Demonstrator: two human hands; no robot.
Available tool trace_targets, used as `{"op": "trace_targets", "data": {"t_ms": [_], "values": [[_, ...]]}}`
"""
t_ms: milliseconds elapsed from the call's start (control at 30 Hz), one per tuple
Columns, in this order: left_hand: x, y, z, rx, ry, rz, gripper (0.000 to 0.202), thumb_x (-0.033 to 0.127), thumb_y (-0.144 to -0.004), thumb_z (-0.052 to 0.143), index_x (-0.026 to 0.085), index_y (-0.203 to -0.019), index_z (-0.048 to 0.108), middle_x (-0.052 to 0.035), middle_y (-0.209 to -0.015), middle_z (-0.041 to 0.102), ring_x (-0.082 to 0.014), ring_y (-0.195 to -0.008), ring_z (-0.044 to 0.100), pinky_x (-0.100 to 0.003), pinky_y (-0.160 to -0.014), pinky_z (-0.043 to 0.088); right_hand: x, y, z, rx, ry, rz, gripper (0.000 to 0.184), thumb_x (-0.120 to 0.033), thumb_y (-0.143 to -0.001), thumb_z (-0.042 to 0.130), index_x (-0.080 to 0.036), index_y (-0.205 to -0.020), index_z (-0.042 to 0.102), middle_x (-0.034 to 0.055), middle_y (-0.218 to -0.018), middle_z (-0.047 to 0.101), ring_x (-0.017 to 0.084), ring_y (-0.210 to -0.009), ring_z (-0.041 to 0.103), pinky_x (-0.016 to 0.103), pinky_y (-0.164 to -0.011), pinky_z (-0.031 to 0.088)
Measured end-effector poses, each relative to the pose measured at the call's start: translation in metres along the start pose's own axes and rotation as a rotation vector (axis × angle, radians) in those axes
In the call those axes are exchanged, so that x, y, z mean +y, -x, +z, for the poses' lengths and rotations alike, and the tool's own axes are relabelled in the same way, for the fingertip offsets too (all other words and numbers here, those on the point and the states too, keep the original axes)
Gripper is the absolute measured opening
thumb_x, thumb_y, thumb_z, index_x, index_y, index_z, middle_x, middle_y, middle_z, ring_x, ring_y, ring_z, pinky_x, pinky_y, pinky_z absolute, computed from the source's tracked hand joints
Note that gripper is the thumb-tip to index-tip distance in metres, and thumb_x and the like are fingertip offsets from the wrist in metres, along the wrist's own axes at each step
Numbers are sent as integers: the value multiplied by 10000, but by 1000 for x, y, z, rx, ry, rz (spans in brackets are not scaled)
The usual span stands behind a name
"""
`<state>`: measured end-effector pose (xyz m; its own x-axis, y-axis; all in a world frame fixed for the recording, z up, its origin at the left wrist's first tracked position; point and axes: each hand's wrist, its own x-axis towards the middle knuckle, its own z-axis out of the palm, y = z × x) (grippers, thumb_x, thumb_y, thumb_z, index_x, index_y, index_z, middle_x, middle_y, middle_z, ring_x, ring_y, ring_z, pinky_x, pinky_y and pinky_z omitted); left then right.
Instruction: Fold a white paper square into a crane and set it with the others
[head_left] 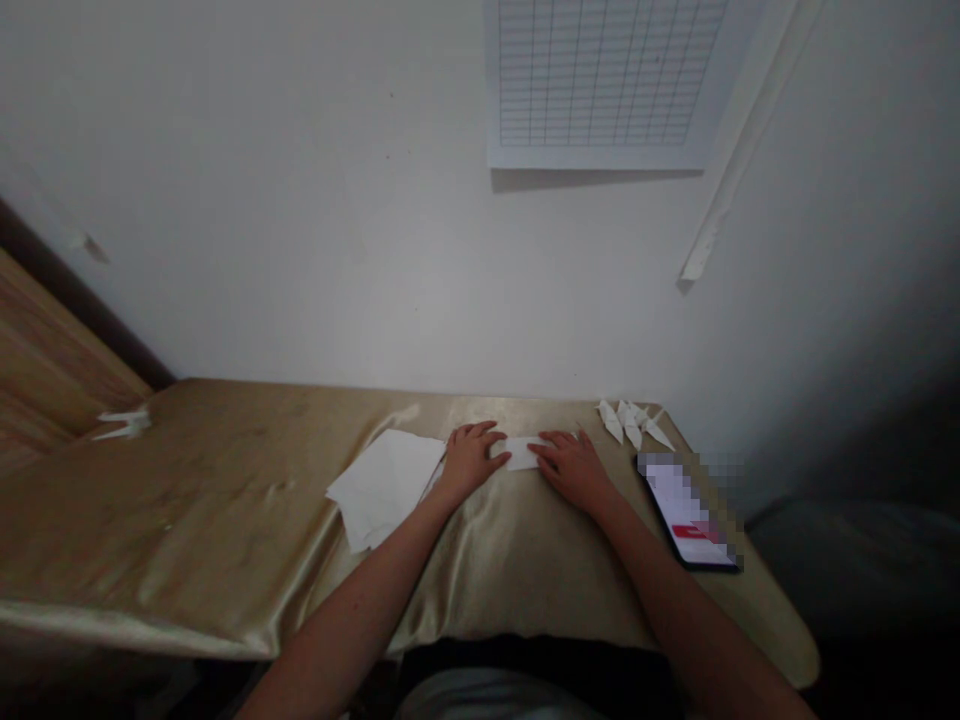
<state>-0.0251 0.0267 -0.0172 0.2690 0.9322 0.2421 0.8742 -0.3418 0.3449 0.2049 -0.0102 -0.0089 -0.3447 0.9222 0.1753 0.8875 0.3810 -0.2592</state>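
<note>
A small folded piece of white paper lies flat on the gold satin cloth between my two hands. My left hand rests palm down at its left end, fingers spread, with the thumb and index finger near its edge. Over the right end lies my right hand, its fingers stretched out and touching the paper. That hand hides part of the strip. Beside my left hand is a loose pile of white paper sheets, partly under the left wrist.
Folded paper cranes stand at the table's back right, above a phone with a lit screen, partly blurred out. Another folded white paper piece sits at the far left. The table meets a wall bearing a gridded sheet.
</note>
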Motion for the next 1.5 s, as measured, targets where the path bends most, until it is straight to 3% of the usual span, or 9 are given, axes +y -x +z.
{"op": "trace_targets", "data": {"t_ms": [333,500,800,967,1200,1400,1500], "values": [[2,-6,1,27,9,-5,249,399,-889,700,338,-1126,746,30,-1470,585,-267,-1274,525,-462,-1117,352,0,-1,1,5,12,5,405,-367,-1024,404,-323,-1376,600,58,-1480,557,241,-1388,457,580,-1219,155],[5,-7,-1,32,4,-11,221,389,-888,697,335,-1096,750,49,-1481,576,-271,-1276,524,-469,-1113,364,0,0,1,-4,18,4,422,-439,-1033,393,-331,-1398,577,65,-1494,542,255,-1403,442,604,-1214,150],[9,-6,0,25,32,-35,210,357,-903,679,321,-1106,722,32,-1490,570,-286,-1325,500,-525,-1145,319,2,-1,3,6,7,-7,438,-494,-1016,438,-327,-1396,578,71,-1485,552,263,-1394,454,611,-1221,120],[6,-6,1,49,62,-44,345,345,-871,720,293,-1209,673,-6,-1464,593,-261,-1322,517,-486,-1147,326,2,0,4,18,-1,-9,432,-495,-1016,443,-321,-1383,590,63,-1481,558,259,-1399,451,598,-1226,116],[4,-3,-3,24,84,-37,261,340,-816,781,278,-1068,754,-14,-1404,638,-257,-1297,548,-437,-1141,357,2,0,4,8,2,0,426,-484,-1015,454,-319,-1384,587,69,-1483,554,251,-1400,452,597,-1223,135],[4,-3,-4,33,84,-33,344,358,-817,785,281,-1150,747,-31,-1378,654,-257,-1274,564,-424,-1130,380,1,-1,4,24,6,5,418,-481,-1014,453,-321,-1371,598,74,-1468,566,254,-1389,463,609,-1218,135],[3,-3,-5,15,61,-10,290,363,-847,752,320,-1133,769,-10,-1401,638,-257,-1288,552,-427,-1137,376,1,-1,4,17,5,7,418,-481,-1012,454,-319,-1369,600,76,-1466,568,253,-1388,462,605,-1219,137]]}}
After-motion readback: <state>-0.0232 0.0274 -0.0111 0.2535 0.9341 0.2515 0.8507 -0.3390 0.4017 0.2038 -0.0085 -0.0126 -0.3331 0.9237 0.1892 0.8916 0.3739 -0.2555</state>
